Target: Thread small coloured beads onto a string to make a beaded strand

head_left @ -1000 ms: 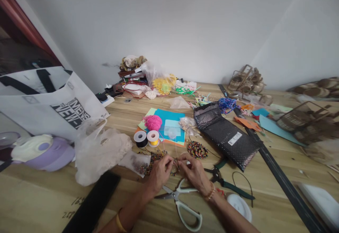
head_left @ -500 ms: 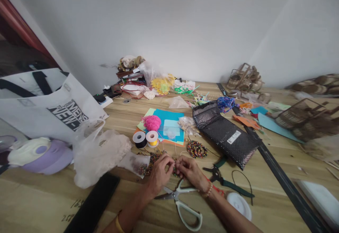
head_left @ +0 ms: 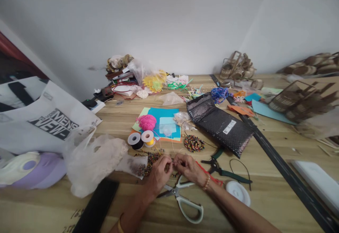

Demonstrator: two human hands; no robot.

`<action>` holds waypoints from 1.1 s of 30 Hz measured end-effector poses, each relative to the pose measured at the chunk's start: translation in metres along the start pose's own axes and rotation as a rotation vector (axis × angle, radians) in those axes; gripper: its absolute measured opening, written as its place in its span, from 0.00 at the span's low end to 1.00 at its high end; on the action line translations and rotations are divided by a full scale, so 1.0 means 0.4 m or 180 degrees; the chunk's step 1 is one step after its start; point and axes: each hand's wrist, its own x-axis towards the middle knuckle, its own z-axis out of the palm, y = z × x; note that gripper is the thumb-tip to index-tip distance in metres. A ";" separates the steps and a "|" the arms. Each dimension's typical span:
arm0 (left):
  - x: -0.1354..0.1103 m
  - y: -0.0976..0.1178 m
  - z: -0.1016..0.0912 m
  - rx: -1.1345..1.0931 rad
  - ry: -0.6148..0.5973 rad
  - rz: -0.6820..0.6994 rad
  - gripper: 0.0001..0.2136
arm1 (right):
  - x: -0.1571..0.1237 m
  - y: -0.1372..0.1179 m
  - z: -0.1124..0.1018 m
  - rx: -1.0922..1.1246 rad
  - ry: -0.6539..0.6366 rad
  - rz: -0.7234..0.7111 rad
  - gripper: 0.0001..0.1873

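My left hand (head_left: pixel 159 173) and my right hand (head_left: pixel 188 168) meet over the near middle of the wooden table (head_left: pixel 265 159), fingertips pinched together on a strand of small dark beads (head_left: pixel 171 162). A thin cord rises from the pinch towards the spools. A loose pile of brown and multicoloured beads (head_left: pixel 148 160) lies just left of my left hand, spilling from a small clear bag (head_left: pixel 131 163). White-handled scissors (head_left: pixel 185 199) lie under my wrists.
A coiled multicoloured bead string (head_left: pixel 194 143), black spool (head_left: pixel 134 139), yellow spool (head_left: pixel 147 137), pink yarn ball (head_left: pixel 146 122) and coloured paper sheets (head_left: pixel 164 120) lie beyond my hands. Green pliers (head_left: pixel 221 169), white reel (head_left: pixel 237 192), black bubble mailer (head_left: pixel 221 125), plastic bag (head_left: pixel 92 160), wicker baskets (head_left: pixel 299 102).
My hands have drawn closer together and stay pinched on the beads. The view has shifted, so everything sits slightly further left and the table's far side appears higher.
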 end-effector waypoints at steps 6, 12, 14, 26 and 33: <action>0.017 0.000 -0.006 -0.0732 -0.0063 -0.0991 0.04 | 0.009 0.021 0.012 0.0635 0.0059 0.0196 0.10; 0.044 0.004 -0.040 -0.1428 -0.0391 -0.1685 0.11 | 0.014 0.026 0.014 0.0981 0.0182 0.0243 0.12; 0.049 0.003 -0.046 -0.1558 -0.0470 -0.1804 0.12 | 0.013 0.022 0.013 0.0998 0.0222 0.0234 0.12; 0.061 0.026 -0.041 0.0051 -0.0898 -0.0705 0.13 | 0.015 0.030 0.009 0.0787 0.0381 -0.0066 0.12; 0.074 0.039 -0.043 0.0897 -0.1051 -0.0033 0.10 | 0.019 0.035 0.007 0.0600 0.0497 -0.0083 0.10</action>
